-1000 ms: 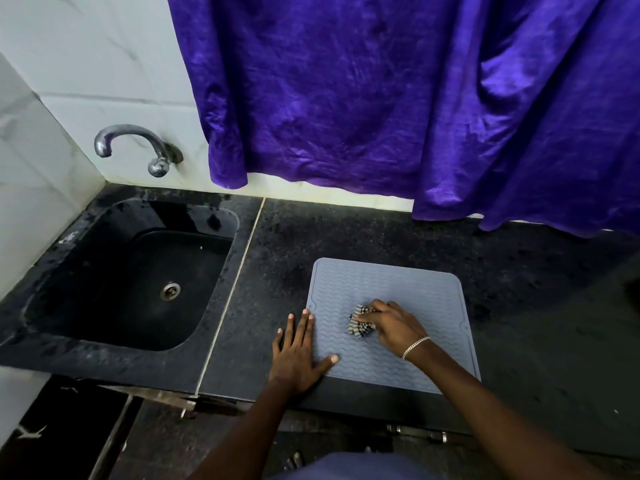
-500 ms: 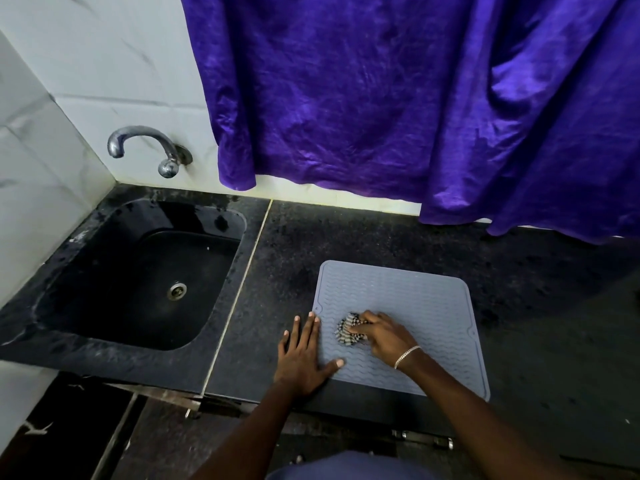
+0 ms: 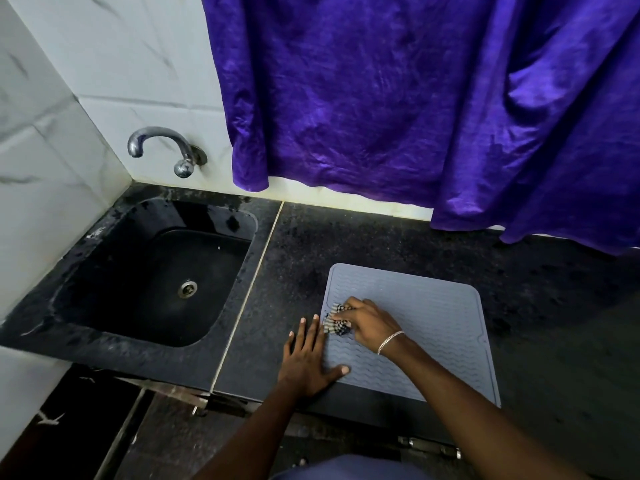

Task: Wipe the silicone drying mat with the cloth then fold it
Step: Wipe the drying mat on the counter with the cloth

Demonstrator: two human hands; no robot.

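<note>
One grey mat (image 3: 427,327) is lying flat on the dark counter (image 3: 381,244), to the right of the sink, with its near edge reaching the front edge of the counter. One small checked cloth (image 3: 334,323) is sitting bunched on the mat close to its left edge. Two hands are working here. The right hand (image 3: 369,323) is curling over the cloth, its fingers gripping the bunched fabric and pressing it down onto the ridged surface of the mat. One thin bracelet (image 3: 390,341) is circling the right wrist. The left hand (image 3: 306,358) is lying flat with its fingers straight and close together: the four fingers are resting on the counter just beside the mat's left edge, and the thumb is stretching out sideways onto the mat near its front left corner. The fingertips of the left hand are lying just beside the cloth; whether they are touching it cannot be told. One black sink (image 3: 114,341) is sitting in the counter on the left, with one metal drain (image 3: 187,288) in its floor and one curved metal tap (image 3: 162,147) sticking out of the white tiled wall (image 3: 104,64) above it. One purple curtain (image 3: 398,98) is hanging behind the counter, its hem dropping lower on the right.
</note>
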